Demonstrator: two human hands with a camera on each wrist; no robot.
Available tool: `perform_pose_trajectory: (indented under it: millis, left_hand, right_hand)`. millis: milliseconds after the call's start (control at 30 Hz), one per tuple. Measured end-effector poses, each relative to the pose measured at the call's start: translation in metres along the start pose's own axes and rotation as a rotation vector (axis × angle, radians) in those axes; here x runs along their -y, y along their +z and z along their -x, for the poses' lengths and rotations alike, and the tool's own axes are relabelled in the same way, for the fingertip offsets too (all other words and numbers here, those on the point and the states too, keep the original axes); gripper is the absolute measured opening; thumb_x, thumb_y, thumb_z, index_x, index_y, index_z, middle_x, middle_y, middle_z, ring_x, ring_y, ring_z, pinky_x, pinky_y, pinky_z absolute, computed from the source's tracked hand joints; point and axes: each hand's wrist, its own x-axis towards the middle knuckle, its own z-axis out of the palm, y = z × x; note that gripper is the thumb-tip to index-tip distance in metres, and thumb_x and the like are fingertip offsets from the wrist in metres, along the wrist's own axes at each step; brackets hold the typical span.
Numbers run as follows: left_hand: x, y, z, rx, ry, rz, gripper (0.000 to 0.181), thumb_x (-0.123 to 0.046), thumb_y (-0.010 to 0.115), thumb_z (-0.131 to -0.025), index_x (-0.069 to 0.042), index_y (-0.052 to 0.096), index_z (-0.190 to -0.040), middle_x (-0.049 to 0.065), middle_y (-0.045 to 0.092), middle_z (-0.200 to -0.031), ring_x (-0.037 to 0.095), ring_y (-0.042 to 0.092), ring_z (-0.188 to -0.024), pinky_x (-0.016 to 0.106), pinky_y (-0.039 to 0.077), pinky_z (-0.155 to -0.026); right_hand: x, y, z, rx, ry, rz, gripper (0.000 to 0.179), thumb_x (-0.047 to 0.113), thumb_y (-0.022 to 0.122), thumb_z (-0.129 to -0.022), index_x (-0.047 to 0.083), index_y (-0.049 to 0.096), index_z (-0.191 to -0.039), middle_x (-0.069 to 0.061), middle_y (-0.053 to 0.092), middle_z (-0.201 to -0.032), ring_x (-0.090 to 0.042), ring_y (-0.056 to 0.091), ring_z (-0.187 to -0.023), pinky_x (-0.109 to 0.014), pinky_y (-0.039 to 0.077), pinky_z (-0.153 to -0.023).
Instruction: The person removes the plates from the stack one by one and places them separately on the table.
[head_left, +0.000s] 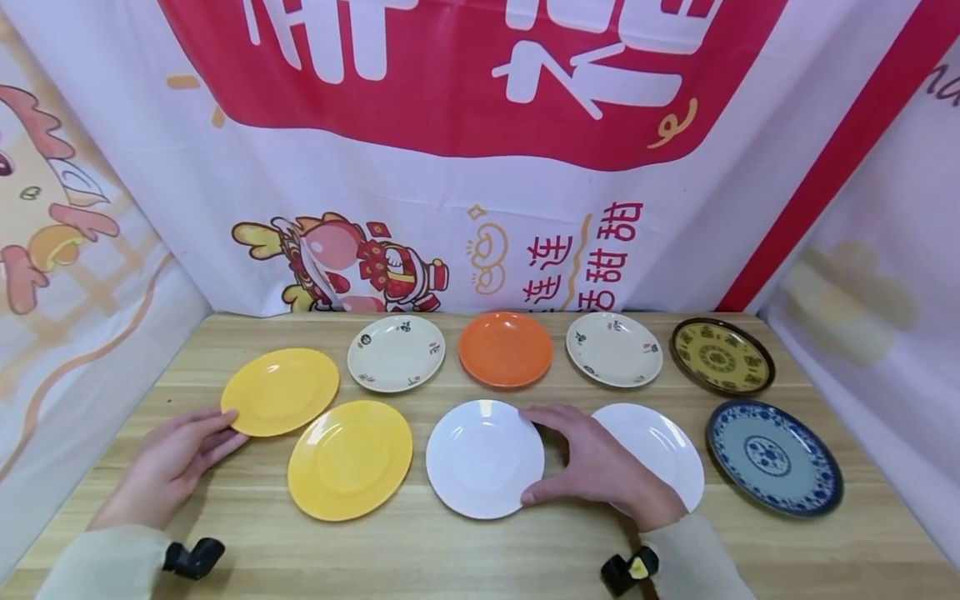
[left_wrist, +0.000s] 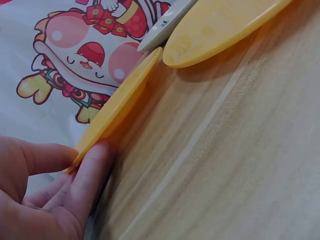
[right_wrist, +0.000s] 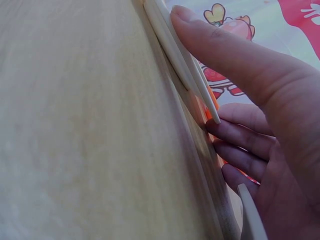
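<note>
At the left of the head view, my left hand (head_left: 176, 458) pinches the near-left rim of a yellow plate (head_left: 281, 392). The thumb lies over the rim and the fingers lie under it, as the left wrist view shows. Just right of it is a second yellow plate (head_left: 350, 460). Over in the middle, my right hand (head_left: 592, 462) grips the right edge of a white plate (head_left: 483, 458), thumb at the near side and fingertips at the far side. Partly hidden behind that hand and wrist is another white plate (head_left: 663, 446).
Along the back stand a patterned cream plate (head_left: 396, 354), an orange plate (head_left: 506, 350), another patterned cream plate (head_left: 613, 350) and a dark-rimmed olive plate (head_left: 722, 357). A blue-patterned plate (head_left: 775, 458) sits front right. Printed cloth (head_left: 450, 183) hangs behind the wooden table (head_left: 420, 558).
</note>
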Motion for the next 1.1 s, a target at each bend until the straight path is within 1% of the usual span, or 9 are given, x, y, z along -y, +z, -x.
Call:
perform_pose_trajectory:
  millis: [67,133,200,367,533,667,867,967,1100]
  left_hand:
    - [-0.002,0.002,0.001,-0.042,0.0,-0.06,0.015,-0.003,0.061,-0.108,-0.012,0.064,-0.12,-0.015,0.071,-0.1,0.005,0.077,-0.097,0.027,0.065,-0.099]
    - [-0.003,0.004,0.001,-0.069,-0.007,-0.092,0.025,-0.004,0.061,-0.108,-0.006,0.056,-0.133,-0.015,0.069,-0.1,0.005,0.077,-0.096,0.027,0.065,-0.1]
    - [-0.005,0.006,0.0,-0.084,-0.013,-0.105,0.03,-0.005,0.061,-0.108,-0.004,0.052,-0.137,-0.016,0.069,-0.1,0.004,0.077,-0.095,0.027,0.065,-0.099]
    - [-0.007,0.009,0.0,-0.09,-0.012,-0.109,0.022,-0.004,0.061,-0.108,-0.005,0.058,-0.129,-0.018,0.07,-0.097,0.004,0.077,-0.093,0.026,0.066,-0.096]
    - [-0.008,0.011,0.0,-0.11,-0.005,-0.1,0.026,-0.005,0.062,-0.108,-0.005,0.056,-0.132,-0.018,0.069,-0.097,0.003,0.077,-0.092,0.026,0.066,-0.097]
    - [-0.009,0.014,0.0,-0.144,0.001,-0.088,0.022,-0.002,0.063,-0.106,-0.006,0.056,-0.127,-0.016,0.071,-0.093,0.002,0.077,-0.09,0.026,0.066,-0.095]
    - [-0.012,0.017,-0.001,-0.215,-0.001,-0.118,0.031,-0.003,0.064,-0.106,-0.002,0.054,-0.135,-0.017,0.072,-0.087,0.001,0.076,-0.085,0.026,0.068,-0.09]
    - [-0.012,0.017,-0.001,-0.227,-0.005,-0.127,0.033,-0.004,0.064,-0.106,-0.002,0.053,-0.137,-0.018,0.072,-0.086,0.001,0.076,-0.084,0.025,0.068,-0.09]
    - [-0.012,0.015,0.001,-0.209,-0.002,-0.099,0.016,-0.003,0.065,-0.105,-0.008,0.062,-0.121,-0.016,0.074,-0.086,0.003,0.077,-0.084,0.026,0.068,-0.088]
  right_hand:
    - [0.001,0.0,0.0,0.003,0.002,-0.002,0.105,0.067,0.098,-0.062,0.029,0.06,-0.153,0.005,0.06,-0.155,-0.024,0.053,-0.147,-0.057,0.044,-0.126]
    - [0.001,0.0,0.0,0.003,0.0,-0.002,0.105,0.067,0.098,-0.062,0.029,0.061,-0.153,0.005,0.06,-0.155,-0.024,0.053,-0.147,-0.057,0.044,-0.126]
    - [0.001,0.0,0.0,0.004,-0.005,0.0,0.105,0.067,0.098,-0.062,0.028,0.061,-0.153,0.005,0.06,-0.155,-0.024,0.053,-0.147,-0.057,0.044,-0.126]
    - [0.0,0.001,-0.001,0.003,-0.014,0.01,0.105,0.068,0.097,-0.062,0.027,0.061,-0.153,0.004,0.061,-0.154,-0.023,0.054,-0.146,-0.056,0.045,-0.126]
    - [0.0,0.0,-0.001,0.0,-0.01,0.012,0.105,0.068,0.097,-0.062,0.029,0.061,-0.153,0.005,0.061,-0.154,-0.023,0.054,-0.146,-0.056,0.045,-0.126]
    - [0.0,0.0,0.0,0.001,-0.01,0.012,0.105,0.067,0.098,-0.062,0.029,0.061,-0.153,0.005,0.061,-0.154,-0.023,0.053,-0.146,-0.056,0.045,-0.126]
    - [0.0,0.0,0.0,-0.002,-0.012,0.008,0.104,0.067,0.098,-0.063,0.03,0.061,-0.153,0.005,0.06,-0.154,-0.023,0.054,-0.146,-0.056,0.045,-0.126]
    - [0.0,0.0,0.0,-0.003,-0.014,0.005,0.105,0.067,0.098,-0.063,0.029,0.061,-0.153,0.005,0.06,-0.154,-0.024,0.053,-0.146,-0.057,0.045,-0.126]
    - [0.0,0.0,0.0,-0.003,-0.015,0.005,0.105,0.067,0.098,-0.062,0.029,0.061,-0.153,0.005,0.061,-0.154,-0.023,0.053,-0.146,-0.057,0.045,-0.126]
